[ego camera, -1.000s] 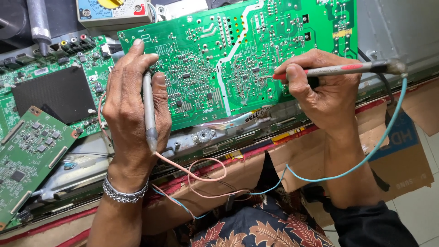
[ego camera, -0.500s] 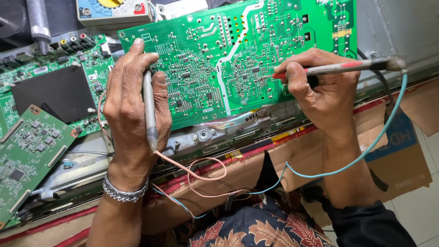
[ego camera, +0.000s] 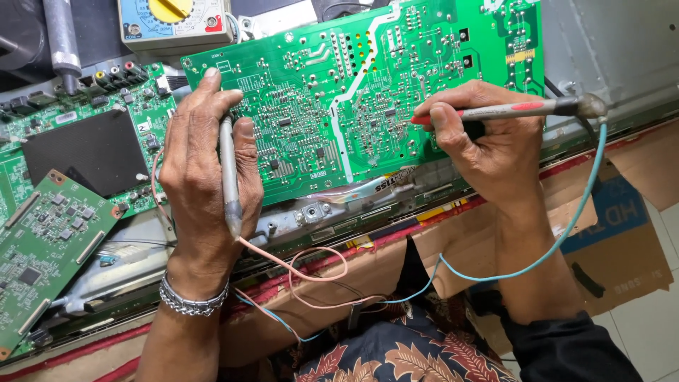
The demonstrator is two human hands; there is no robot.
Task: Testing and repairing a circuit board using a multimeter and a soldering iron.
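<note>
Probes (ego camera: 230, 170) unmoved on circuit board (ego camera: 339, 92)

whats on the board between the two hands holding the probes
In the head view, only the big green circuit board lies between the left hand and right hand: solder joints and a white printed line, nothing loose.

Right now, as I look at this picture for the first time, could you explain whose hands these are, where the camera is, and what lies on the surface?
The camera sits on a person's head and looks down at that person's own two bare hands. The left hand holds a grey probe with a pink wire. The right hand holds a probe with a red tip and a blue wire, touching the large green circuit board. Beside it lie a second board with a black plate, a small green board, and a meter with a yellow dial.
</note>
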